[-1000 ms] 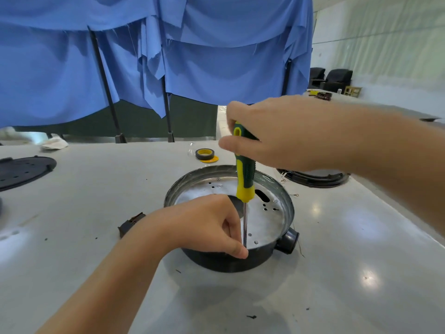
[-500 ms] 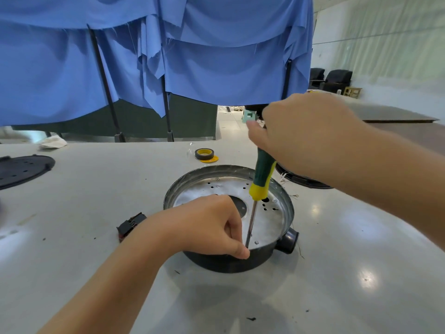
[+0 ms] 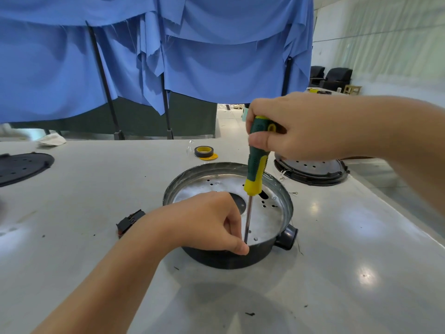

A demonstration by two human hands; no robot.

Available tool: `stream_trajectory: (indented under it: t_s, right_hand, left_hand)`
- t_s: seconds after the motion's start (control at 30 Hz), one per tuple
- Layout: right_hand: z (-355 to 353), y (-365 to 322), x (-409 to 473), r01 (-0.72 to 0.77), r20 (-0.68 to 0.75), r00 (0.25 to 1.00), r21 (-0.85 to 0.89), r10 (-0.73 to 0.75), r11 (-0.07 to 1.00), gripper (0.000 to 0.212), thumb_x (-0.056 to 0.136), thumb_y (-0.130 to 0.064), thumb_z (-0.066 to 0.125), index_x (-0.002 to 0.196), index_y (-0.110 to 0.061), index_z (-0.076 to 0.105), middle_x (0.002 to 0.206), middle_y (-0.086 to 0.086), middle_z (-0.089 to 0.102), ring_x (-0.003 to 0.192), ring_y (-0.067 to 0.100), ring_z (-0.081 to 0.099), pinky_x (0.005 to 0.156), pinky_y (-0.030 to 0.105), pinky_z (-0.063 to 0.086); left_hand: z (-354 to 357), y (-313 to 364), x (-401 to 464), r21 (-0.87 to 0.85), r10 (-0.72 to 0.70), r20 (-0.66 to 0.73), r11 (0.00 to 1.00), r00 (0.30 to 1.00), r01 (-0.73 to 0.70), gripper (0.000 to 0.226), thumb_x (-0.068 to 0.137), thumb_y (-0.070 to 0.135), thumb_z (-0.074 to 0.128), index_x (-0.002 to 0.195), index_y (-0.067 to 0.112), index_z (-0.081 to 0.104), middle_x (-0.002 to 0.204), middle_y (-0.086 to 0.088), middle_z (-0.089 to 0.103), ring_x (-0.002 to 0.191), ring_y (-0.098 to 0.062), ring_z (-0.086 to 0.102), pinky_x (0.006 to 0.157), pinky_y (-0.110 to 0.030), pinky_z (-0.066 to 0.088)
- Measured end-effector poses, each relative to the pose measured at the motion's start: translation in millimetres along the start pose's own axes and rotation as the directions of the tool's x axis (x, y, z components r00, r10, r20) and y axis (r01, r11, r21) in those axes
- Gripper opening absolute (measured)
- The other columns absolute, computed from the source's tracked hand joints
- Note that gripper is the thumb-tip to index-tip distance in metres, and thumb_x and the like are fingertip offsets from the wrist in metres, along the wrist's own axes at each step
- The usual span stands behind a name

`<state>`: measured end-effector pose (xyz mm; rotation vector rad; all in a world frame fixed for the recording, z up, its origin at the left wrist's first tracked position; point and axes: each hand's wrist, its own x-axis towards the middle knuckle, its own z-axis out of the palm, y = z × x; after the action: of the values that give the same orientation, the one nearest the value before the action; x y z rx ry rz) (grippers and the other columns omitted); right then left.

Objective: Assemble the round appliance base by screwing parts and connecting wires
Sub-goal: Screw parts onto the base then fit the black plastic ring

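1. The round appliance base (image 3: 277, 251), a dark shallow pan with a silvery perforated plate inside, sits open side up on the pale surface (image 3: 96, 201), near its middle. A short dark tubular stub sticks out of its wall on the near right.
2. The screwdriver (image 3: 256, 174) stands almost upright inside the base, its long axis running top to bottom with a slight lean, green-and-yellow handle up, bare metal shaft down. Its tip meets the plate close to the near wall.
3. The right hand (image 3: 303, 126) is wrapped round the top of the handle, thumb pressed across its front.
4. The left hand (image 3: 207, 222) rests over the near left rim of the base, fingers curled; thumb and forefinger close in at the foot of the shaft. Whether they pinch a screw there cannot be told.
5. A roll of black tape (image 3: 204, 151) lies beyond the base. A second round base (image 3: 313, 168) sits to the right, a dark perforated disc (image 3: 21, 165) far left, and a small black part (image 3: 130, 221) just left of the left wrist.
6. Blue cloth (image 3: 192, 56) hangs behind the surface.
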<state>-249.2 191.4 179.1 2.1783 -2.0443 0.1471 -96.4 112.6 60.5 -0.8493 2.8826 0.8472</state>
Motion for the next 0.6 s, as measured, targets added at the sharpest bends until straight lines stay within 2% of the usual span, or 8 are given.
stream_trajectory:
  t_s: [0.07, 0.13, 0.27, 0.3, 0.37, 0.43, 0.5, 0.6]
  right_hand:
    - [3, -2, 2, -0.013, -0.106, 0.994, -0.146, -0.003, 0.989, 0.048, 0.084, -0.065, 0.033, 0.075, -0.02, 0.048, 0.06, -0.003, 0.047, 0.051, 0.015, 0.043, 0.05, 0.03, 0.034]
    - [8, -4, 4, -0.043, -0.202, 0.979, -0.284, -0.016, 0.958, 0.058, 0.084, -0.067, 0.029, 0.064, -0.015, 0.042, 0.055, 0.001, 0.04, 0.048, 0.017, 0.037, 0.047, 0.029, 0.03]
    - [13, -7, 5, -0.075, -0.285, 0.958, -0.35, -0.03, 0.934, 0.055, 0.089, -0.065, 0.029, 0.068, -0.015, 0.041, 0.056, 0.002, 0.042, 0.047, 0.017, 0.037, 0.045, 0.028, 0.022]
    - [14, -7, 4, -0.04, -0.247, 0.968, -0.299, -0.037, 0.953, 0.049, 0.091, -0.062, 0.029, 0.076, -0.017, 0.042, 0.059, 0.002, 0.046, 0.049, 0.016, 0.04, 0.046, 0.029, 0.024]
    - [11, -7, 3, 0.003, -0.073, 0.997, 0.02, -0.001, 1.0, 0.025, 0.097, -0.048, 0.034, 0.1, -0.025, 0.043, 0.072, 0.004, 0.057, 0.055, 0.016, 0.047, 0.05, 0.033, 0.036]
    - [8, -5, 2, -0.003, 0.04, 0.999, 0.286, -0.009, 0.958, 0.011, 0.099, -0.037, 0.037, 0.108, -0.033, 0.043, 0.086, 0.002, 0.063, 0.064, 0.016, 0.056, 0.061, 0.033, 0.048]
    - [8, -2, 2, 0.041, 0.003, 0.999, 0.293, -0.044, 0.955, 0.007, 0.098, -0.038, 0.042, 0.101, -0.034, 0.047, 0.086, -0.004, 0.063, 0.069, 0.015, 0.061, 0.065, 0.032, 0.051]
    - [11, -2, 4, 0.049, -0.116, 0.993, 0.105, -0.037, 0.993, 0.029, 0.092, -0.052, 0.043, 0.086, -0.025, 0.047, 0.07, -0.004, 0.056, 0.06, 0.017, 0.053, 0.055, 0.032, 0.041]
  left_hand:
    - [0, 0, 0, 0.005, 0.002, 0.0, 1.0, 1.0, -0.002, 0.022, 0.079, 0.046, 0.073, 0.081, 0.025, 0.076, 0.074, 0.01, 0.07, 0.072, -0.001, 0.061, 0.059, -0.01, 0.048]
    - [-1, 1, 1, 0.012, 0.002, 0.001, 1.0, 1.0, -0.002, 0.022, 0.079, 0.047, 0.073, 0.081, 0.025, 0.076, 0.075, 0.01, 0.071, 0.073, -0.002, 0.062, 0.063, -0.015, 0.051]
    - [0, 2, 0, 0.02, 0.01, -0.007, 1.0, 1.0, -0.01, 0.022, 0.079, 0.047, 0.073, 0.08, 0.025, 0.076, 0.073, 0.011, 0.07, 0.07, 0.0, 0.061, 0.058, -0.013, 0.047]
    - [0, 2, 0, 0.019, 0.01, -0.01, 1.0, 1.0, -0.01, 0.021, 0.079, 0.046, 0.073, 0.079, 0.025, 0.075, 0.073, 0.011, 0.07, 0.068, 0.001, 0.06, 0.058, -0.013, 0.046]
    - [0, 3, -1, 0.013, 0.006, -0.01, 1.0, 1.0, -0.006, 0.021, 0.078, 0.046, 0.074, 0.079, 0.025, 0.075, 0.072, 0.011, 0.069, 0.065, 0.003, 0.058, 0.055, -0.012, 0.043]
    - [-1, 2, -1, 0.009, 0.003, -0.01, 1.0, 1.0, -0.003, 0.021, 0.078, 0.047, 0.073, 0.079, 0.025, 0.075, 0.072, 0.011, 0.068, 0.063, 0.004, 0.057, 0.052, -0.009, 0.041]
    - [-1, 3, -1, 0.008, 0.002, -0.012, 1.0, 1.0, -0.002, 0.021, 0.078, 0.046, 0.073, 0.079, 0.025, 0.075, 0.071, 0.012, 0.068, 0.064, 0.006, 0.057, 0.05, -0.006, 0.04]
    - [0, 3, 0, 0.01, 0.0, -0.013, 1.0, 1.0, 0.0, 0.02, 0.078, 0.046, 0.074, 0.079, 0.026, 0.075, 0.072, 0.015, 0.069, 0.067, 0.006, 0.059, 0.051, -0.004, 0.04]
